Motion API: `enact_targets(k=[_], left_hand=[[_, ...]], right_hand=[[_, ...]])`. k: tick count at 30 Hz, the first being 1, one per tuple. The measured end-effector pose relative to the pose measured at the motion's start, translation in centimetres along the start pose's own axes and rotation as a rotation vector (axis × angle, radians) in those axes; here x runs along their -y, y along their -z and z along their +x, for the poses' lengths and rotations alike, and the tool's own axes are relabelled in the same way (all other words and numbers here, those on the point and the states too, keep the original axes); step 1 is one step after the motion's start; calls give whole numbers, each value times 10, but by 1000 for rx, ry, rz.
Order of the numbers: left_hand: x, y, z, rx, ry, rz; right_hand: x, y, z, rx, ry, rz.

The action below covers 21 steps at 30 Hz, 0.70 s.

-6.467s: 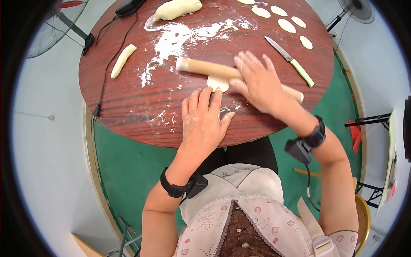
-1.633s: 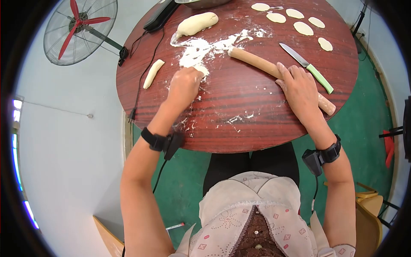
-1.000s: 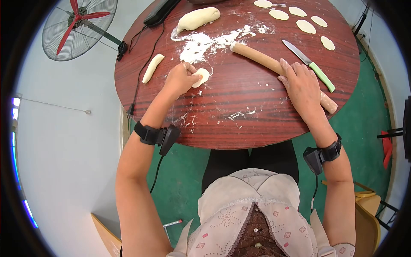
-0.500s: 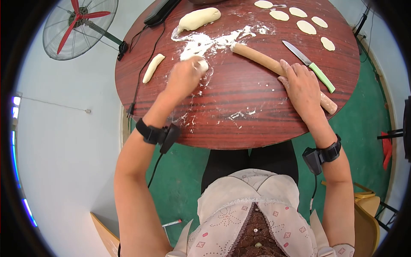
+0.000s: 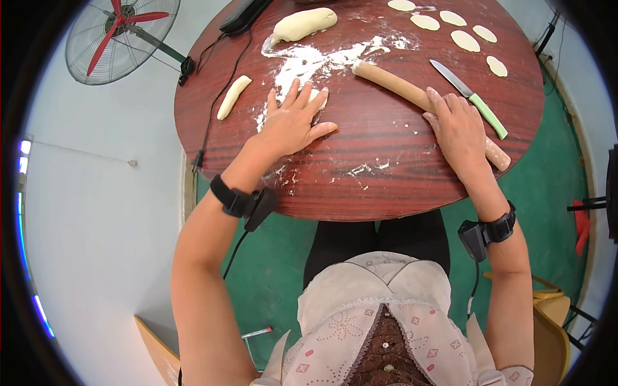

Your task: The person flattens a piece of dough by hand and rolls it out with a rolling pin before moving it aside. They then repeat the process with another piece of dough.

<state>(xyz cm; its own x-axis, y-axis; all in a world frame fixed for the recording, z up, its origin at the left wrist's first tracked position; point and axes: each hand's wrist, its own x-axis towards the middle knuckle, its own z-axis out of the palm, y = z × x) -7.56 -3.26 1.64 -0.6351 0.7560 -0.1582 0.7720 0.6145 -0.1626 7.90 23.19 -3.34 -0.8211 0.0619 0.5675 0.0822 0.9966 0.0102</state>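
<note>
My left hand lies flat with spread fingers on the floured part of the table. A small piece of dough shows partly from under its fingers; the rest is covered. My right hand is wrapped round the long wooden rolling pin, which slants across the table's right side. Just beyond that hand rests a knife with a light green handle, its blade pointing away to the left. White flour is scattered ahead of my left hand.
A thin dough strip lies at left, near a black cable. Farther back is a thick dough log. Several flat dough rounds are spread at the far right of the round table. A fan stands beyond the left edge.
My left hand has gone from closed round the dough piece to spread flat over it, slightly to the right. My right hand still grips the rolling pin in the same place.
</note>
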Motion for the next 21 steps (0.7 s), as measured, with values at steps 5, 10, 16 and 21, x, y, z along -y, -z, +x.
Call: enact_targets(k=[5, 10, 16, 21], left_hand=[[-11, -11, -14, -25, -12, -97], [1, -5, -33, 16, -36, -179], [-8, -8, -26, 10, 79, -171], [-30, -9, -31, -6, -66, -197]], right_hand=[[0, 0, -1, 3, -9, 1], [0, -1, -1, -8, -1, 2], [0, -2, -1, -7, -5, 5], [1, 1, -1, -11, -2, 20]])
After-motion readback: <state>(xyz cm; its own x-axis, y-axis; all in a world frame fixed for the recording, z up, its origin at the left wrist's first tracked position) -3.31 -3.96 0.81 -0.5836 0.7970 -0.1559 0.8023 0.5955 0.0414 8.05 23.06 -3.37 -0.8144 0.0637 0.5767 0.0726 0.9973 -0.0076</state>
